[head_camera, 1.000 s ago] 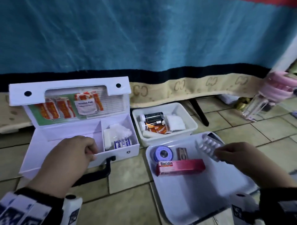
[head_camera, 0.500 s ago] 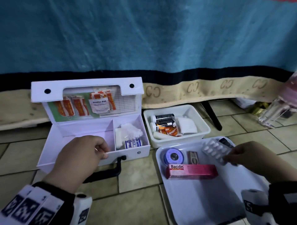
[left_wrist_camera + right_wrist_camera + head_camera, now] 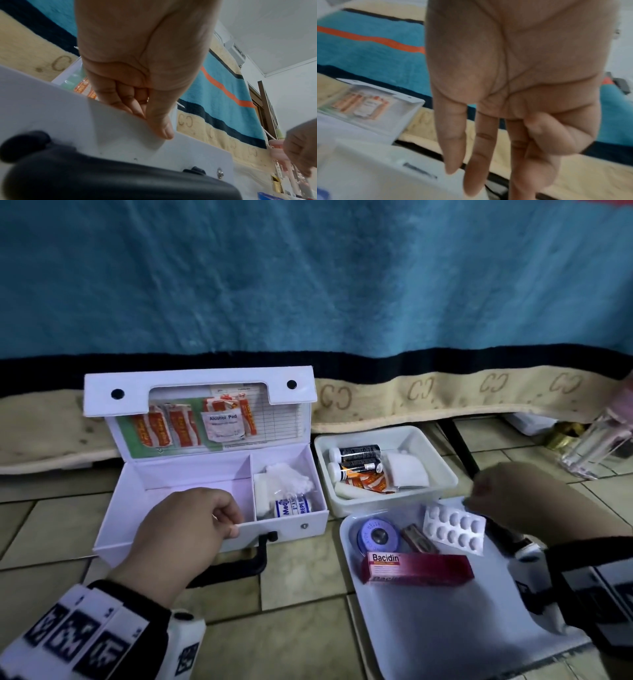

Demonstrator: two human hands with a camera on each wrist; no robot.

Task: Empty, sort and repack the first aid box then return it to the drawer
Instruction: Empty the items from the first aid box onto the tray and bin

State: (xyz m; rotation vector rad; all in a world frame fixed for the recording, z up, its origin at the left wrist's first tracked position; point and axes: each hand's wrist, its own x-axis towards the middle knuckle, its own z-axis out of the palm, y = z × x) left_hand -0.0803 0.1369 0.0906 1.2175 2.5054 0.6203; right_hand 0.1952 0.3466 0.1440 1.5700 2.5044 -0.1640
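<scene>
On the floor tiles, first aid box is lying open; left hand is pinching its front wall. Blister pack is lying at 7 o'clock beneath right hand, fingers spread and empty, long axis toward 4 o'clock, inside tray; left compartment offers room.

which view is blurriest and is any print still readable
Right wrist view is blurriest: the right hand and white tray smear. Left wrist view blurs the black handle. Head view is dim but sharp enough to read the Bacidin box.
</scene>
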